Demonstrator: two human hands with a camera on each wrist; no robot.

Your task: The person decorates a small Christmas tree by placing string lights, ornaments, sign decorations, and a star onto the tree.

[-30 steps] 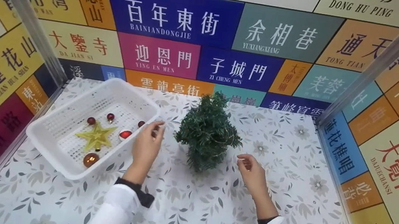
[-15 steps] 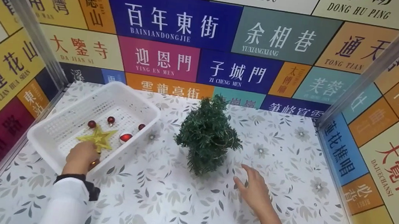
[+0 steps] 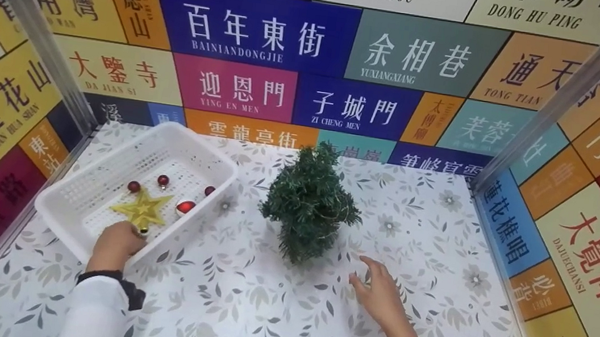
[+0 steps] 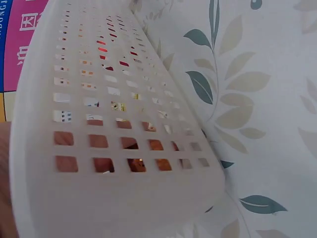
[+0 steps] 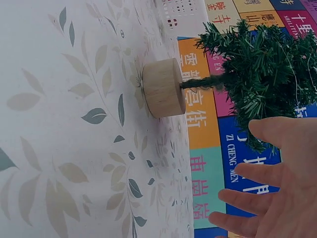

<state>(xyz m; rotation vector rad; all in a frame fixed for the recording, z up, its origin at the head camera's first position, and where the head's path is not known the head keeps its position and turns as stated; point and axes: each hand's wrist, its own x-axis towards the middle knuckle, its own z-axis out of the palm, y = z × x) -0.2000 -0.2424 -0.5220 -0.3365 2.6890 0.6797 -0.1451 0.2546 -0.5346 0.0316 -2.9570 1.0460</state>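
Observation:
My left hand [image 3: 118, 240] reaches over the near corner of a white perforated plastic basket [image 3: 57, 213], fingers curled down inside. Through the basket's holes, the left wrist view shows those fingers around a shiny copper-coloured bauble [image 4: 156, 145]; in the head view the hand hides it. Just beyond the fingertips lies a gold star tree topper [image 3: 142, 207]. A small green artificial Christmas tree [image 3: 309, 210] stands mid-table on a round wooden base [image 5: 163, 88]. To its right, my right hand [image 3: 380, 298] hovers with fingers loosely spread, holding nothing.
A red and white bauble [image 3: 186, 208] and small dark red baubles [image 3: 163, 180] lie in the basket. The table wears a leaf-patterned cover [image 3: 238, 298]. Printed panels [image 3: 254, 25] wall the back and sides, with clear corner posts.
My left hand has moved left from beside the basket and down into its near corner, over the copper-coloured bauble. My right hand has shifted slightly nearer the body, its fingers spreading.

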